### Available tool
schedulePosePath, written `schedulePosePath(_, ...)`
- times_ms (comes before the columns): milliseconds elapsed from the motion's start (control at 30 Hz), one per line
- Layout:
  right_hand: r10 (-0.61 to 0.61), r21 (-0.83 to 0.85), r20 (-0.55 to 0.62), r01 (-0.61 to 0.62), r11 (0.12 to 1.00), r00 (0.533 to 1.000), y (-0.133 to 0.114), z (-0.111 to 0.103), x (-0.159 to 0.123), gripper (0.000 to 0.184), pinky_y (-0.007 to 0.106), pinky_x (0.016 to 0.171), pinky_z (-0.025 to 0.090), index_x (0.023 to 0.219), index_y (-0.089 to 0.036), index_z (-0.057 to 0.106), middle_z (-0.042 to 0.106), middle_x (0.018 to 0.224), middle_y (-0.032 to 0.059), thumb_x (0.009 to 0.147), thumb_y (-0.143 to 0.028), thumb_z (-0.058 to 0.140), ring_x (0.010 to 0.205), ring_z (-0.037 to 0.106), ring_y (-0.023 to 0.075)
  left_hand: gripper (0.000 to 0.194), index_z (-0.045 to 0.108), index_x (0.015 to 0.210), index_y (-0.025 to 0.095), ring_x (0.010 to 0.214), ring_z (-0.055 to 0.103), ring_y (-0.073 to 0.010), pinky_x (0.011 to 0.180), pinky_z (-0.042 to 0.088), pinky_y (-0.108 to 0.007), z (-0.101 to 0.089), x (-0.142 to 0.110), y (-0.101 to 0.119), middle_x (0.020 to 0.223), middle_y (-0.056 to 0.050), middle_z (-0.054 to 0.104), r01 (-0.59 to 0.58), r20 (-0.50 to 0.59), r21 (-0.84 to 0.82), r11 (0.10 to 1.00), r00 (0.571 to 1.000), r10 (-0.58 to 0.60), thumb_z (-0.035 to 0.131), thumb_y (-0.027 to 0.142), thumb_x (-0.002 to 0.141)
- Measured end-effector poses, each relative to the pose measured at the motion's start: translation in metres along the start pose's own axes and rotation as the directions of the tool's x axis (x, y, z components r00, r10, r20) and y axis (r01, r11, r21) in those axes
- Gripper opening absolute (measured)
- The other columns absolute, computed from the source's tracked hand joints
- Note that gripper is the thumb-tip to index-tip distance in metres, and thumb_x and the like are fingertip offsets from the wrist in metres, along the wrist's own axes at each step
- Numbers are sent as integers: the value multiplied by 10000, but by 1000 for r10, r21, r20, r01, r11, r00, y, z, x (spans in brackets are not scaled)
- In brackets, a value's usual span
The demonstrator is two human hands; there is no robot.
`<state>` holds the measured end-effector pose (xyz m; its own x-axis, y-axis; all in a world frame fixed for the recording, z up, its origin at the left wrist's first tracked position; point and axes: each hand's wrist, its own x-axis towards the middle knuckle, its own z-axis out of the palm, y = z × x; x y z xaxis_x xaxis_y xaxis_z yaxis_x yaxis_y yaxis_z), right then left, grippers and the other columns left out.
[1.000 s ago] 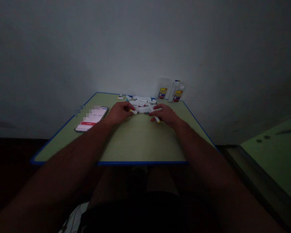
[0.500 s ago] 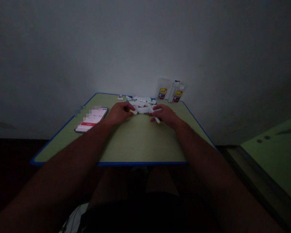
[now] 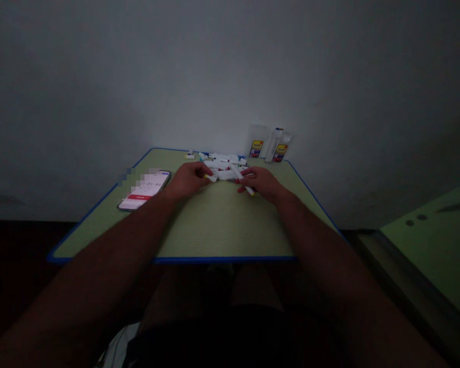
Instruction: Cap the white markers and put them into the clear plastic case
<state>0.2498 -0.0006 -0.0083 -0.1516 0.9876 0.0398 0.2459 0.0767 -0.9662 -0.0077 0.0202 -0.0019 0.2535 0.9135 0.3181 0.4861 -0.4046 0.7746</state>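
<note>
We cannot see all of the small white piece [image 3: 211, 178] at our left hand [image 3: 187, 180]: the fingers cover part of it, and the dim light hides its exact shape, though a yellow bit shows. Our right hand [image 3: 262, 182] overlaps the right side of the marker pile [image 3: 223, 163], where single markers are hard to tell apart. Pixel blocks mask the upper left of the phone [image 3: 144, 192], and our forearms run out of view at the bottom.

The white marker [image 3: 235, 170] in our right hand lies aslant, its long axis running from far left to near right, with the yellow end toward us and the other end over the pile. Our right fingers grip it around the middle; our left thumb and fingertips pinch the small piece, left of the marker and apart from it. Both are above the far half of the table [image 3: 222, 225]; clear cases [image 3: 256, 141] stand beyond our right hand, near the wall [image 3: 214, 76].
</note>
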Motion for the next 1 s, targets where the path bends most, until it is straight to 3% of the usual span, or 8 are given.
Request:
schedulePosePath(633, 83, 155, 16, -84, 984, 996, -5, 2, 0, 258, 201, 450, 488, 944, -134, 612, 762, 893, 122, 754, -94, 783, 622, 719, 168, 181, 725, 828, 190, 614, 480, -133, 610, 372, -316, 0, -1, 0, 657, 17, 567, 7, 7, -16, 1000, 1000, -7, 742, 213, 649)
schedulePosePath(1000, 96, 156, 6, -95, 983, 995, -7, 3, 0, 145, 191, 432, 504, 910, -113, 648, 742, 779, 80, 810, -19, 695, 551, 678, 132, 215, 728, 872, 159, 622, 483, -129, 622, 376, -306, 1, 0, -4, 670, 16, 558, -1, 16, -20, 1000, 1000, 1, 735, 208, 662)
